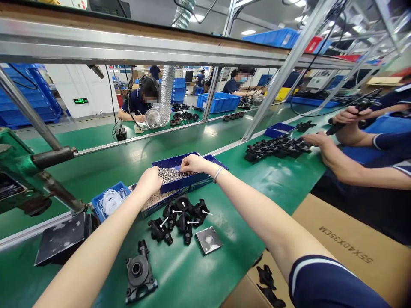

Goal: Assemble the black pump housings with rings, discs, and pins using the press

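A blue tray (pixel 175 185) holds a heap of small silver screws (pixel 170 174). My right hand (pixel 193 164) reaches into it from the right, fingertips pinched together among the screws; whatever they hold is too small to make out. At the tray's left end, my left hand (pixel 150 184) is closed with its fingers curled, and their grip is hidden from view. In front of the tray lie several black plastic housings (pixel 184 222) with white pins sticking out. A larger black pump housing (pixel 138 271) rests nearer to me, and a square metal plate (pixel 209 240) lies right of the cluster.
Left of the tray, a blue bin (pixel 96 201) holds white rings (pixel 112 202). A green machine (pixel 19 171) stands at far left. On the right, a co-worker's hands (pixel 348 117) work beside rows of black parts (pixel 278 147). Cardboard boxes (pixel 349 244) stand below the bench edge.
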The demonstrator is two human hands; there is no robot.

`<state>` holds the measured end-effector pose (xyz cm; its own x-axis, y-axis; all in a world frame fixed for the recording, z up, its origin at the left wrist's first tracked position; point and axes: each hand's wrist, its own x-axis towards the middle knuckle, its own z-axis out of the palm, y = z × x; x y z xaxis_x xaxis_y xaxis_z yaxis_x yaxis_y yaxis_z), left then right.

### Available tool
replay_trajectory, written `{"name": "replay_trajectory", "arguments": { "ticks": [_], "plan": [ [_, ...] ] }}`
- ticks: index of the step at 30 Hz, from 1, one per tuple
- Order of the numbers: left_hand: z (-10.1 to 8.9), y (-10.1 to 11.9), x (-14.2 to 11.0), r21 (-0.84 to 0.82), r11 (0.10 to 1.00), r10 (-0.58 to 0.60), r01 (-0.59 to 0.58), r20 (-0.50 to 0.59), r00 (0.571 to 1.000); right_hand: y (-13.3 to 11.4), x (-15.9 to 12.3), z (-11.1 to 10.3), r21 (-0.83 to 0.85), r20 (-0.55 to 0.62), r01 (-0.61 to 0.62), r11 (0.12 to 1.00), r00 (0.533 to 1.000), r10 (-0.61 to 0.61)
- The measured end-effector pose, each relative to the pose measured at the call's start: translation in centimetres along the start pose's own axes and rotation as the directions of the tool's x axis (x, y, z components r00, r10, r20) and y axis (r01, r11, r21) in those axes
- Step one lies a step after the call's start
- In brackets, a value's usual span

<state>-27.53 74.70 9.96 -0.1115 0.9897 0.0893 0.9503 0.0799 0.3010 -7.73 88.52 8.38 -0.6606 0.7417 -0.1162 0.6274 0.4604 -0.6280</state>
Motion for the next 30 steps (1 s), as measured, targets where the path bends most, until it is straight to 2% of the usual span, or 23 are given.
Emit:
{"name": "replay_trajectory", "arguments": {
  "ticks": [6,9,11,13,17,20,23,25,28,30],
  "plan": [
    [-0.8,1.7,1.8,0.137,0.984,0.116,-0.113,-0.011,0.993,0.8,-0.6,-0.4,0.005,-0.096,0.005,1.0,0.995,-0.004],
    [-0.4,2.8,3.3,0.156,0.968,0.18,-0.195,0.106,0.978,0.8,-0.5,-0.1,0.041,-0.184,-0.013,0.999,0.983,0.02],
    [0.1,3.3,4.2,0.149,0.965,0.185,-0.215,0.195,0.963,0.6,-0.5,0.1,0.072,-0.241,-0.015,0.997,0.97,0.032],
    [0.6,3.3,4.8,0.131,0.967,0.181,-0.217,0.239,0.954,0.4,-0.6,0.2,0.09,-0.306,0.003,0.996,0.952,0.025],
    [0.9,3.1,5.0,0.053,0.973,0.206,-0.223,0.221,0.953,0.2,-0.9,0.1,0.091,-0.437,0.073,0.993,0.899,-0.026],
    [0.3,3.3,4.4,-0.039,0.976,0.217,-0.214,0.125,0.968,0.1,-1.1,-0.5,0.093,-0.501,0.121,0.988,0.863,-0.058],
    [-1.5,2.8,2.1,-0.169,0.967,0.188,-0.189,-0.024,0.982,-1.0,-2.3,-0.6,0.132,-0.55,0.155,0.979,0.833,-0.058],
    [-3.1,1.6,-1.0,-0.253,0.953,0.144,-0.165,-0.1,0.984,-2.4,-4.2,0.0,0.171,-0.571,0.208,0.963,0.817,-0.075],
    [-5.2,-1.1,-8.0,-0.464,0.873,0.076,-0.151,-0.177,0.981,-5.2,-8.8,2.6,0.285,-0.548,0.391,0.875,0.816,-0.185],
    [-5.6,-3.0,-13.4,-0.592,0.799,0.003,-0.103,-0.168,0.986,-7.1,-12.2,5.4,0.458,-0.44,0.418,0.784,0.874,-0.209]
  ]
}}
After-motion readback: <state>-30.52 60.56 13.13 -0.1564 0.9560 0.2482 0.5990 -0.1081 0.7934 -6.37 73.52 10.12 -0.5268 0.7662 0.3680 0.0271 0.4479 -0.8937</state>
